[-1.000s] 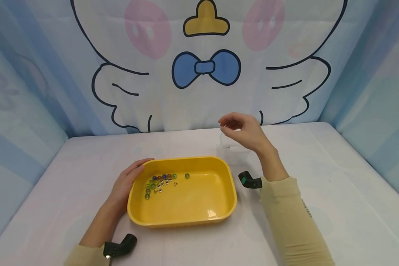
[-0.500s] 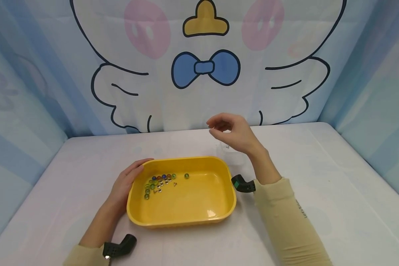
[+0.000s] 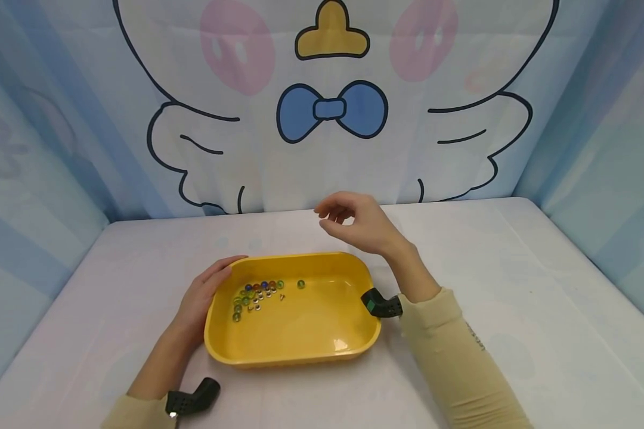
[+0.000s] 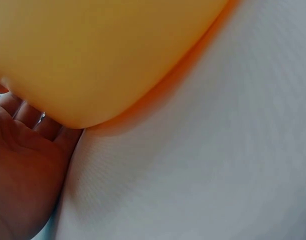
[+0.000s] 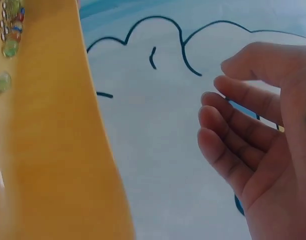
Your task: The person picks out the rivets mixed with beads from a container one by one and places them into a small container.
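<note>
A yellow tray (image 3: 300, 333) stands on the table in the head view. Inside it, toward the far left, lie several glass marbles (image 3: 238, 308), green, blue and red-orange, and several small shiny metallic pieces (image 3: 257, 307). One green marble (image 3: 301, 284) sits apart. My left hand (image 3: 201, 298) rests against the tray's left side, fingers extended along the outside of the far left corner; in the left wrist view the palm (image 4: 28, 165) faces the tray. My right hand (image 3: 362, 223) hovers beyond the tray's far right corner, fingers loosely curved, thumb apart from the forefinger, holding nothing.
A white cloth covers the table (image 3: 515, 286). Behind its far edge hangs a printed backdrop (image 3: 333, 167), with light blue curtains (image 3: 37, 179) at both sides. Black wrist cameras (image 3: 381, 304) sit at both cuffs, the right one overlapping the tray's right rim in view.
My right hand has moved left and slightly nearer. A transparent container with a tiny shiny piece, visible behind it earlier, is now hidden. The left hand and tray have stayed put.
</note>
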Tool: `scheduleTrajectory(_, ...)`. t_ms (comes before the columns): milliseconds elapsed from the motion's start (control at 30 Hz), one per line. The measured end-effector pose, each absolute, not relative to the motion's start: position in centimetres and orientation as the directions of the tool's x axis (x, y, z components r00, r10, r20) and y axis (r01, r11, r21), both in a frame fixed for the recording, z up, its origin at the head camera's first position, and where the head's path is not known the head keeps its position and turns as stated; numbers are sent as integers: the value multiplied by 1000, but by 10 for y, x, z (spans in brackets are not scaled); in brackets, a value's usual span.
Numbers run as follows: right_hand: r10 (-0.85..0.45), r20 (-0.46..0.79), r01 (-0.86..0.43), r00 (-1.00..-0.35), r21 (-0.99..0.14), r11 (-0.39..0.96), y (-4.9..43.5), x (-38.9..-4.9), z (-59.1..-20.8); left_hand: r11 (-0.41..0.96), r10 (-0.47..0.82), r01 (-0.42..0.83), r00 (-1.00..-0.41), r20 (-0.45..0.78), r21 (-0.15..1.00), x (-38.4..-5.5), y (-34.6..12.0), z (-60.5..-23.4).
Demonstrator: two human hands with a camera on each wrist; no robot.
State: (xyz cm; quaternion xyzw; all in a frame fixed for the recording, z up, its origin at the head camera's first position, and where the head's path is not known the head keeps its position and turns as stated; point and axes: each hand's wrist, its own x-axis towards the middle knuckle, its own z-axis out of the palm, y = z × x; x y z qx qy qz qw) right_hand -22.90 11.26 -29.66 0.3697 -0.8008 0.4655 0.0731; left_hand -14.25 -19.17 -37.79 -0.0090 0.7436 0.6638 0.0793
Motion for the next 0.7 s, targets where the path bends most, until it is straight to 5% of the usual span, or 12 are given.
scheduleTrajectory(700, -747, 327, -668, -579, -715, 205, 70, -220, -310, 113, 87, -130, -986, -140, 985, -144, -191, -378)
